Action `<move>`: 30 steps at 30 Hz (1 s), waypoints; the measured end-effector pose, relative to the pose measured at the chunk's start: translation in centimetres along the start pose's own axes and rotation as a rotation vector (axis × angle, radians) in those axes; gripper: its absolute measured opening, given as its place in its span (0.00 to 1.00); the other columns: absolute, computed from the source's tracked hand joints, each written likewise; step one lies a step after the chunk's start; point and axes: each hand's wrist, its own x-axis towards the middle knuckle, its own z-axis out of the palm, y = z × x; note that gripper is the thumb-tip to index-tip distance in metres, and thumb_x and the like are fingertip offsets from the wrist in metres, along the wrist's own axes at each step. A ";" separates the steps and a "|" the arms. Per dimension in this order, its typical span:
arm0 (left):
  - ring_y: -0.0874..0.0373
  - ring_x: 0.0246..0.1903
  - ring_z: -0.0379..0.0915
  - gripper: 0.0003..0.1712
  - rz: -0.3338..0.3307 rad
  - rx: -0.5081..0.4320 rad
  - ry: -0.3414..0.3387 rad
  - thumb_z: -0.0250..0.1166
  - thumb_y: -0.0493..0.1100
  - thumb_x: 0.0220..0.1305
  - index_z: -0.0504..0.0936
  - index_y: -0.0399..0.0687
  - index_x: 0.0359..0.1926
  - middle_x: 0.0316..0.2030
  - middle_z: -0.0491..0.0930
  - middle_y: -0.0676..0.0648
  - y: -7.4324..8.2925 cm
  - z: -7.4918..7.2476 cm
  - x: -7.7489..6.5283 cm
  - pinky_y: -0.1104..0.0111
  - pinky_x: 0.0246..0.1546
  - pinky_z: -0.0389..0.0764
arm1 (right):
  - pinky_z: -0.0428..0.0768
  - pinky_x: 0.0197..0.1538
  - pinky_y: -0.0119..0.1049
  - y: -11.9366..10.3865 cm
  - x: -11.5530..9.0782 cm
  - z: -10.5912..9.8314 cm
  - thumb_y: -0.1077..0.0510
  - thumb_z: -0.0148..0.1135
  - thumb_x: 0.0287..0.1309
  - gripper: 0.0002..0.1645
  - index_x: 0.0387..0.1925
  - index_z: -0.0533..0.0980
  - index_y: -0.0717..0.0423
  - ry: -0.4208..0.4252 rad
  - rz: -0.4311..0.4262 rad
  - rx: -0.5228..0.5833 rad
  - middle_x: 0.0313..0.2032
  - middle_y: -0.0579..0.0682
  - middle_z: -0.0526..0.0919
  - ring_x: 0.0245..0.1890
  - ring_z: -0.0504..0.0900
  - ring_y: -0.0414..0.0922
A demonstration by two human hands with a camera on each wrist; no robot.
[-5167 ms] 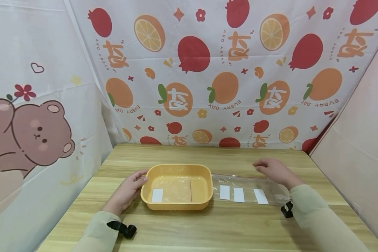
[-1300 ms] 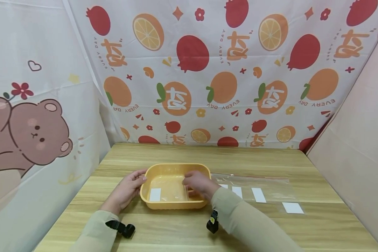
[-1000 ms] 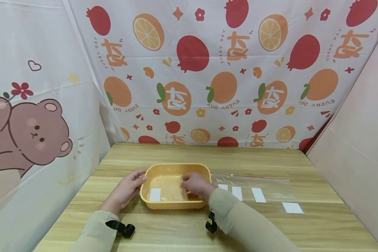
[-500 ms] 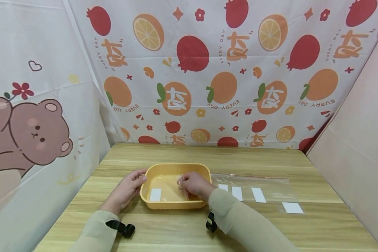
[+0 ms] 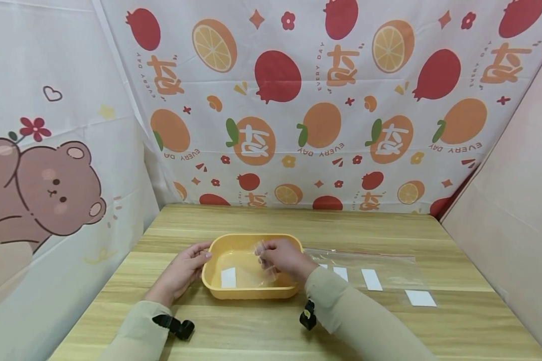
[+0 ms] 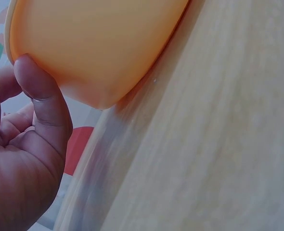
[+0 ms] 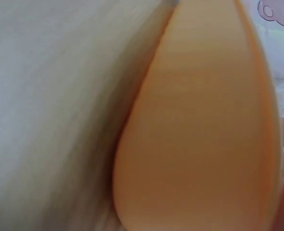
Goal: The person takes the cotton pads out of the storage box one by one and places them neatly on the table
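Note:
A yellow plastic basin (image 5: pixel 250 294) stands on the wooden table. My left hand (image 5: pixel 185 271) holds its left end, and in the left wrist view the thumb (image 6: pixel 38 89) lies against the rim. Inside the basin is a clear zip bag (image 5: pixel 246 277) with a white label (image 5: pixel 228 278) at its left end. The fingertips of my right hand (image 5: pixel 282 254) pinch the bag's zip end and raise it off the basin floor. In the right wrist view the basin's outer wall (image 7: pixel 200 130) hides most of that hand.
Several clear zip bags (image 5: pixel 395 271) with white labels lie overlapping in a row on the table (image 5: pixel 253 331), right of the basin. My right sleeve (image 5: pixel 361 311) covers part of the nearest one. A fruit-print cloth (image 5: pixel 357 100) hangs behind the table.
My right hand has moved from the right end of the bag row into the basin and lifted one end of the bag there. Another labelled bag now shows at the row's right end.

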 end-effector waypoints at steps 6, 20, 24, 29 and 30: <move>0.57 0.44 0.80 0.32 0.006 0.008 0.001 0.56 0.43 0.78 0.59 0.35 0.75 0.50 0.76 0.40 0.1 -0.1 0.0 0.65 0.40 0.85 | 0.86 0.38 0.44 -1.1 -0.5 -1.4 0.62 0.55 0.71 0.11 0.45 0.80 0.67 -0.016 -0.028 0.001 0.35 0.57 0.83 0.36 0.87 0.49; 0.56 0.43 0.79 0.32 0.011 -0.009 -0.010 0.56 0.42 0.78 0.59 0.34 0.75 0.50 0.75 0.40 0.1 0.1 0.0 0.66 0.40 0.84 | 0.84 0.39 0.40 -2.6 -2.0 -6.4 0.60 0.51 0.76 0.13 0.50 0.79 0.62 -0.063 -0.087 -0.034 0.39 0.55 0.84 0.38 0.86 0.48; 0.57 0.43 0.79 0.32 0.008 -0.010 -0.007 0.56 0.43 0.78 0.59 0.34 0.75 0.49 0.75 0.41 0.0 0.1 0.0 0.66 0.39 0.84 | 0.84 0.40 0.40 -3.3 -3.0 -8.1 0.61 0.52 0.75 0.14 0.53 0.78 0.65 -0.058 -0.096 -0.022 0.40 0.57 0.84 0.39 0.86 0.49; 0.56 0.44 0.79 0.32 0.004 -0.005 -0.004 0.56 0.43 0.78 0.59 0.34 0.75 0.50 0.75 0.40 0.0 0.0 -0.1 0.65 0.41 0.84 | 0.85 0.41 0.43 -4.4 -4.4 -10.3 0.61 0.52 0.75 0.16 0.55 0.76 0.66 -0.042 -0.126 -0.032 0.42 0.59 0.84 0.39 0.86 0.50; 0.56 0.44 0.79 0.32 0.003 -0.004 -0.003 0.56 0.43 0.78 0.59 0.34 0.75 0.50 0.75 0.39 0.0 0.0 -0.1 0.65 0.41 0.84 | 0.85 0.41 0.43 -4.6 -4.7 -10.8 0.61 0.51 0.76 0.15 0.55 0.76 0.66 -0.038 -0.134 -0.036 0.42 0.60 0.84 0.39 0.86 0.51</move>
